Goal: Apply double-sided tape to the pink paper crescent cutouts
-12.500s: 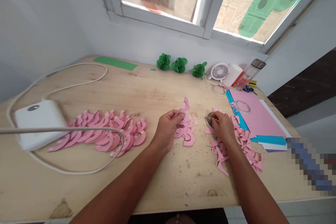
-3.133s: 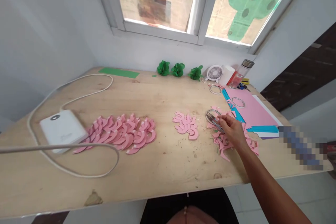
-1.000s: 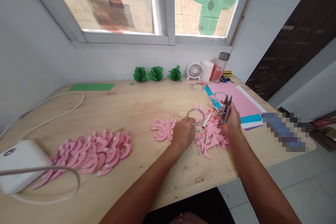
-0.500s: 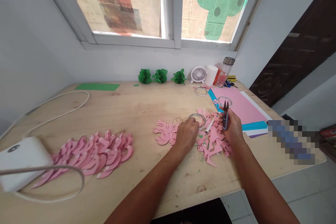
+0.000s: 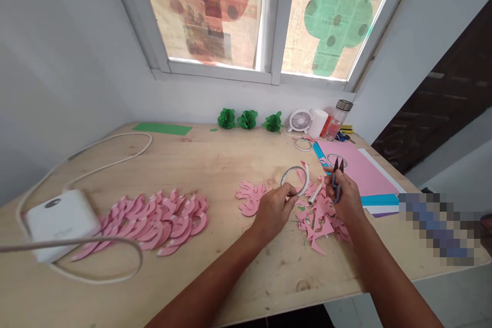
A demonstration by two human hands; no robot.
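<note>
The left hand (image 5: 274, 210) is closed on a roll of tape (image 5: 294, 180), a thin ring that it holds up on edge just above the wooden table (image 5: 215, 164), near the middle of the table's right half. The ring's open face is turned toward the camera, its rim pinched at the lower left between thumb and fingers. The right hand (image 5: 346, 200) sits just to the right of it, fingers wrapped round a pair of small thread snips (image 5: 337, 180) whose paired blade tips stand up and point away from the person, toward the window edge of the table. So the tape lies to the left of the snips, near them but not touching, and their long axis runs roughly front to back, alongside the ring's right rim. The left hand is the one on the tape; the right is nearer to its free side. The tape looks pale, narrow and nearly used up. Below both hands lie pink paper scraps (image 5: 321, 218); left of them is a small pile of pink cut shapes (image 5: 251, 196), and further toward the left edge a larger spread of pink curved pieces (image 5: 157, 218).
</note>
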